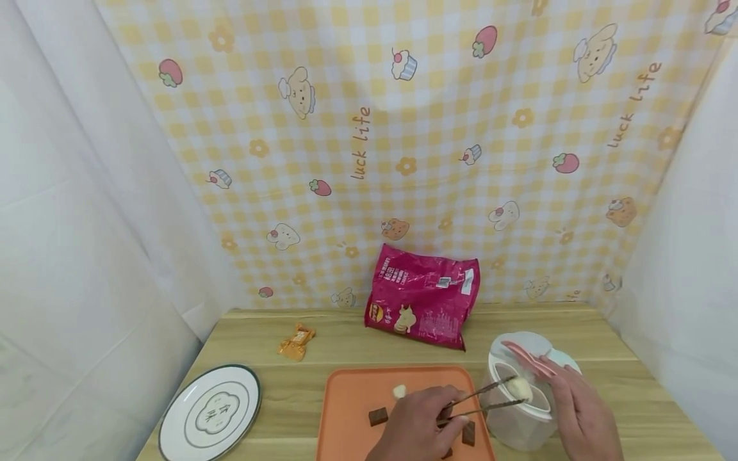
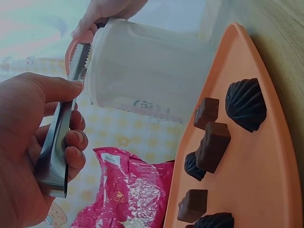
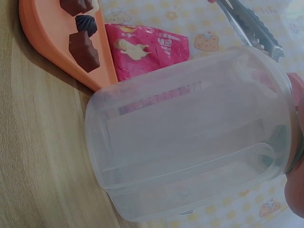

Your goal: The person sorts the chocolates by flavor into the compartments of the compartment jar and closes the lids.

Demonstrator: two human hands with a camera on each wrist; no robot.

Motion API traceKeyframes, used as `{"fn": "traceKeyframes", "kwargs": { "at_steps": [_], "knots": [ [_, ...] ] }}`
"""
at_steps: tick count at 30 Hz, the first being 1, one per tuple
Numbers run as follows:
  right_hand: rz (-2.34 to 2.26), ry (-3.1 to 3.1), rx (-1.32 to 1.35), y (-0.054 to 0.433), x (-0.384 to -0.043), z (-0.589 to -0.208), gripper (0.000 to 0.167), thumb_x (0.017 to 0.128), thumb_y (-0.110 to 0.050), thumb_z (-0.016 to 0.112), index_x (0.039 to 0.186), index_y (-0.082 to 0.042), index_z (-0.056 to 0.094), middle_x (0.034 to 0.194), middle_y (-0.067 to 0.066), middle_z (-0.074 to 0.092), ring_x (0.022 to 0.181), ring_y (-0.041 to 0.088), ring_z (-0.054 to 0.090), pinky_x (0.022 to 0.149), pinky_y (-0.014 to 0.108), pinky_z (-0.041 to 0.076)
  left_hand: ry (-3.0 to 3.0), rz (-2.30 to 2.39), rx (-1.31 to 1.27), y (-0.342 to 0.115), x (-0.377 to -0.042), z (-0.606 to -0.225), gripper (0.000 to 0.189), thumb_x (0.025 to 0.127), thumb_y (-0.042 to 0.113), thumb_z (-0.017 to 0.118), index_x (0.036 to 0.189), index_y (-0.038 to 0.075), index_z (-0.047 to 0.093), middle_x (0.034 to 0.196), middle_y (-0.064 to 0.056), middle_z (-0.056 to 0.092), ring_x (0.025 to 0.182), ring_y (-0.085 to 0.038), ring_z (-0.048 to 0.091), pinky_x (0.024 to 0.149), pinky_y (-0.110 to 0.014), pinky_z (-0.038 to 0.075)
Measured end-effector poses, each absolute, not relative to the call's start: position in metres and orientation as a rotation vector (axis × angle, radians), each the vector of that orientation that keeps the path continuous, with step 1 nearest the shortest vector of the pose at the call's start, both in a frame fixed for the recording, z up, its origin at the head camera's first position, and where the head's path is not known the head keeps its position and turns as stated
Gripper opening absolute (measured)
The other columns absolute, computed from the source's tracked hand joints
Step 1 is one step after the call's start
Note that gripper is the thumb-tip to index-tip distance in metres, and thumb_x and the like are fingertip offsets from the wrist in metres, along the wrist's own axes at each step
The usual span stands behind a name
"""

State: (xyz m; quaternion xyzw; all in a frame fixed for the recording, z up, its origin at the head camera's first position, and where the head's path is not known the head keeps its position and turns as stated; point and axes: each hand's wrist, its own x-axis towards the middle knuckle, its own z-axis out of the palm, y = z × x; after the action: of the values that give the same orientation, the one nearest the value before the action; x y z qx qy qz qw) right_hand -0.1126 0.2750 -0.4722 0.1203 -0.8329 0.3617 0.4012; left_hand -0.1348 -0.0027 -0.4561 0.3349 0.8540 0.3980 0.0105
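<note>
fingers of the left hand (image 1: 412, 426) are curled round a pair of metal tongs (image 2: 61, 126), and the tongs' tips hold a cream-white piece (image 1: 520, 388) between them. that piece sits at the lower right of the head view, over the open top of a clear tub (image 1: 521, 432); how far it dips past the rim, and over which compartment, i cannot tell. above it, a pink flap (image 1: 529, 360) is tilted up, with the fingers of the right hand (image 1: 588, 413) on its near edge; whether they pinch it or only press it back, i cannot tell.

the step in hand looks like placing: the piece is carried and lined up with the tub, but not yet let go. the next move seems to call for lowering the tips well into the opening, then easing the squeeze so the piece drops clear of the rim, while the right hand keeps the flap out of the way. a release too early could bounce it off the edge.

left of the tub, at bottom centre, an orange tray (image 1: 346, 390) bears another white piece (image 1: 400, 390), brown blocks (image 1: 378, 417) and dark shell-shaped pieces (image 2: 246, 104). behind the tray a magenta bag (image 1: 423, 298) leans near the patterned cloth (image 1: 323, 147). farther left on the wooden surface (image 1: 288, 403) lie an orange-wrapped sweet (image 1: 296, 342) and, at lower left, a green-rimmed plate (image 1: 177, 419).
</note>
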Motion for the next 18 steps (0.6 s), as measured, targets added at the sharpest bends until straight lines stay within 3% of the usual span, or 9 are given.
{"fn": "traceKeyframes", "kwargs": {
  "at_steps": [18],
  "knots": [
    [0.909, -2.098, 0.324, 0.2771, -0.1138, -0.4737, 0.030, 0.101, 0.005, 0.053, 0.126, 0.005, 0.069, 0.137, -0.019, 0.060, 0.133, -0.004, 0.046, 0.113, 0.017, 0.026, 2.734, 1.219, 1.116, -0.0063, -0.1341, -0.4577, 0.022, 0.102, 0.028, 0.068, 0.123, 0.021, 0.068, 0.076, 0.016, 0.045, 0.059, 0.006, 0.033, 0.052, -0.014, 0.034]
  ]
}}
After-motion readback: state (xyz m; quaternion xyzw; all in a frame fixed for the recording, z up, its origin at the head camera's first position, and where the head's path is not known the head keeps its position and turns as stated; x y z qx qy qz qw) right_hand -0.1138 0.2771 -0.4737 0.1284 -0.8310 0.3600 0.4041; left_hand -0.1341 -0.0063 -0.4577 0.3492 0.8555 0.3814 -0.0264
